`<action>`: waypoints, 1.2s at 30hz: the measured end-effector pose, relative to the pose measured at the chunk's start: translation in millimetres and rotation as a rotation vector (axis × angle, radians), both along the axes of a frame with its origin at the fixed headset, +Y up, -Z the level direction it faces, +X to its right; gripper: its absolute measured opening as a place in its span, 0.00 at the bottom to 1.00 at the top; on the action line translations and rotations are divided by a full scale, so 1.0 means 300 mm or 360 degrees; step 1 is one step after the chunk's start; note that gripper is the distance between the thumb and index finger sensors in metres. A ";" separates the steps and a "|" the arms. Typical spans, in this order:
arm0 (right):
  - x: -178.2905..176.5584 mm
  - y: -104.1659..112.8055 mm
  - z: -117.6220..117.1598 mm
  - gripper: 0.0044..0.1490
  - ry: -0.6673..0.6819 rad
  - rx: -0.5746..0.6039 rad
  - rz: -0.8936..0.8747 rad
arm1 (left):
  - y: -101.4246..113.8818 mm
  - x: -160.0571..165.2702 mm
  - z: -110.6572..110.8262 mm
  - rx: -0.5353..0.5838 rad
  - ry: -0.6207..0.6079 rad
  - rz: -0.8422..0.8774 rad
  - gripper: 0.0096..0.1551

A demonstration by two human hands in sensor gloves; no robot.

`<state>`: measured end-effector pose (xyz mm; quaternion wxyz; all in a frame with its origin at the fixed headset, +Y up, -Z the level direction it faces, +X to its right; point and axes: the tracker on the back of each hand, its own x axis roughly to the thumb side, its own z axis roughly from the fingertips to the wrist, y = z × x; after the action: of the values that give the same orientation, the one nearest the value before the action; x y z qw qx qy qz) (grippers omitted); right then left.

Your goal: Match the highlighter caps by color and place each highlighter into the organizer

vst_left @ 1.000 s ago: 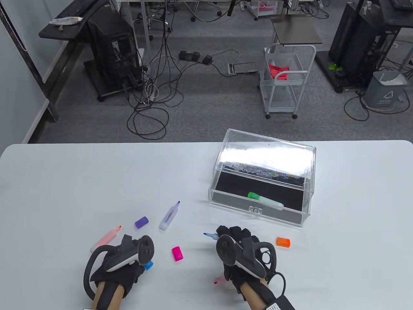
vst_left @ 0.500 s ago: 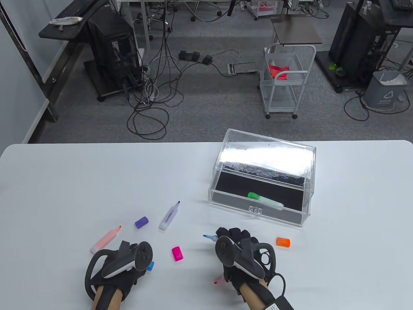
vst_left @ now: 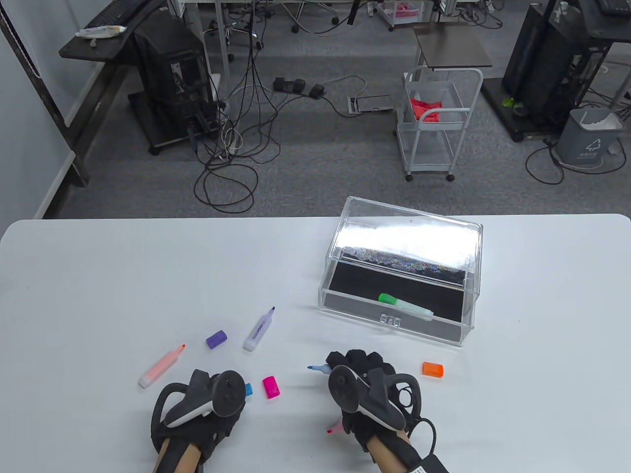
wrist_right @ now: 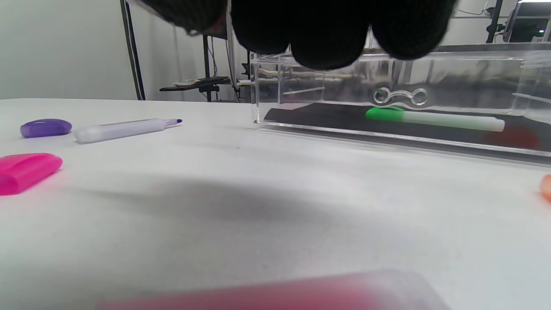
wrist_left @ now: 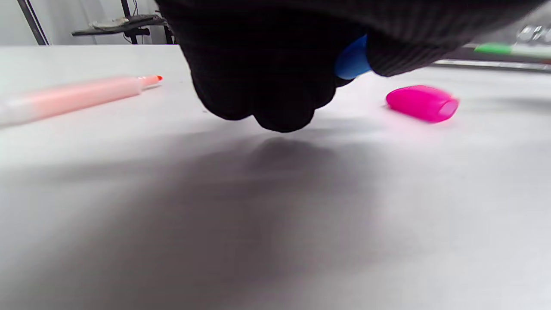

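Observation:
My left hand (vst_left: pixel 234 400) pinches a blue cap (vst_left: pixel 249 389), which shows between its gloved fingers (wrist_left: pixel 275 90) in the left wrist view as the blue cap (wrist_left: pixel 352 60). My right hand (vst_left: pixel 356 363) grips an uncapped blue highlighter (vst_left: pixel 318 368) with its tip pointing left. A pink highlighter (vst_left: pixel 336 428) lies partly under that wrist. Loose on the table are a pink cap (vst_left: pixel 271 387), a purple cap (vst_left: pixel 216 339), an orange cap (vst_left: pixel 433 369), a purple highlighter (vst_left: pixel 259 329) and an orange highlighter (vst_left: pixel 160 367). The clear organizer (vst_left: pixel 402 315) holds a capped green highlighter (vst_left: pixel 405 304).
The organizer's raised clear lid (vst_left: pixel 409 236) stands behind its black-lined tray. The pink cap (wrist_left: pixel 422 103) lies just right of my left hand. The white table (vst_left: pixel 98 276) stretches left and back; beyond it are cables, a cart and desks.
My left hand has moved right with the blue cap, ending close beside the pink cap. The right hand with the blue highlighter has barely shifted.

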<state>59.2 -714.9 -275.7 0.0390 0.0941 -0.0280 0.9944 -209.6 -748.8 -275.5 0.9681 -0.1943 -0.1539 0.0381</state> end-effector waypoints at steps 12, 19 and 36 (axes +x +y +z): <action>-0.091 -0.002 0.049 0.31 0.0220 0.0115 0.0106 | 0.051 0.077 0.041 0.0060 -0.0156 0.0248 0.37; -0.130 -0.007 0.066 0.31 0.0285 0.0120 0.0160 | 0.064 0.108 0.057 0.0097 -0.0203 0.0246 0.38; -0.148 -0.018 0.076 0.31 0.0384 0.0159 0.0126 | 0.060 0.135 0.070 0.0175 -0.0233 0.0553 0.36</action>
<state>14.9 -720.3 -252.9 -0.0019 0.2159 -0.0688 0.9740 -169.0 -730.9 -254.5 0.9423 -0.1138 -0.2569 0.1819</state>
